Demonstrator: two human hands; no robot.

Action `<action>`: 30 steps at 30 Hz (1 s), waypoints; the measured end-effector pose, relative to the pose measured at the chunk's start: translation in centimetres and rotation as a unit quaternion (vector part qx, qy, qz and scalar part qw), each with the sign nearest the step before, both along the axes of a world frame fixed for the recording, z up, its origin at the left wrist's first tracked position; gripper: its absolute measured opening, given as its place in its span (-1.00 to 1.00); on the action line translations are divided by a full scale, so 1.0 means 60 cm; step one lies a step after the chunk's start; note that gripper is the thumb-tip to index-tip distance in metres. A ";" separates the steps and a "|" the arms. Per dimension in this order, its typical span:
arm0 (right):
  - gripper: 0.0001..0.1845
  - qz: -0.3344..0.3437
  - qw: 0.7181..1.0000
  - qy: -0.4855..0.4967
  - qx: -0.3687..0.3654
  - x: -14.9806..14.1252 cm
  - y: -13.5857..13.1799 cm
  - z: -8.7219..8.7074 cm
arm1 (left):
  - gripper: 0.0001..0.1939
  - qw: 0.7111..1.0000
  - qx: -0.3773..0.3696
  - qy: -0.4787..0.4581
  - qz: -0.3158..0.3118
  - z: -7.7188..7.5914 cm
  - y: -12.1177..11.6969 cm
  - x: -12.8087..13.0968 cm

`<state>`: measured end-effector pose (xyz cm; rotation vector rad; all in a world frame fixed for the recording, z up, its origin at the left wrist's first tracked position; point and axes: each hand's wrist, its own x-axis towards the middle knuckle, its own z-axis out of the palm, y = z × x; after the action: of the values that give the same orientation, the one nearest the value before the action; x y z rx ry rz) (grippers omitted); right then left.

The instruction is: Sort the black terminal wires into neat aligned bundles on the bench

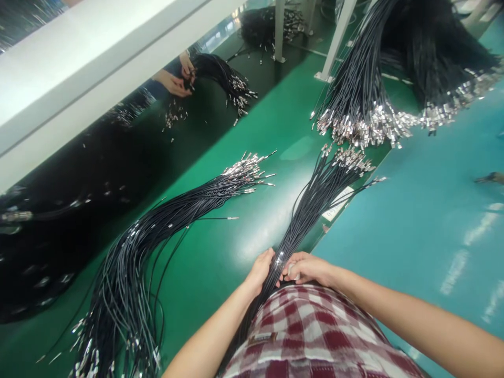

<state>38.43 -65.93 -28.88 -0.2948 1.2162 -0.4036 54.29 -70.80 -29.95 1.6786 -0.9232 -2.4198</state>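
A bundle of thin black wires (315,197) with silver metal terminals at the far end runs from my waist out across the green bench (220,247). My left hand (260,270) and my right hand (305,268) both close around this bundle near my checked shirt, one on each side, fingers curled over the wires. A second, larger bundle of black wires (157,236) lies loose to the left, its terminals fanned out at both ends.
A big heap of black wires with terminals (378,113) hangs at the back right. Another person's hands (177,79) hold a wire bundle across the bench. A white beam (79,73) crosses the upper left; white posts (334,42) stand behind. A white label (338,203) lies under the wires.
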 end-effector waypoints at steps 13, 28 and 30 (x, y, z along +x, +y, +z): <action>-0.60 -0.090 0.984 -0.048 -0.147 0.024 -0.003 -0.033 | -0.77 0.983 0.181 0.034 0.016 -0.024 -0.038 0.019; -0.51 -0.186 0.962 -0.197 0.035 0.011 0.002 -0.001 | -0.79 0.928 -0.369 -0.038 -0.025 0.102 -0.005 0.008; -0.34 -0.167 0.972 -0.162 0.039 0.016 0.003 0.009 | -0.77 0.907 -0.415 -0.064 -0.035 0.113 0.023 0.011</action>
<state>39.39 -65.77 -28.35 0.0488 0.9555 -0.6665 54.96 -69.39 -23.17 1.4527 -1.7212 -1.5412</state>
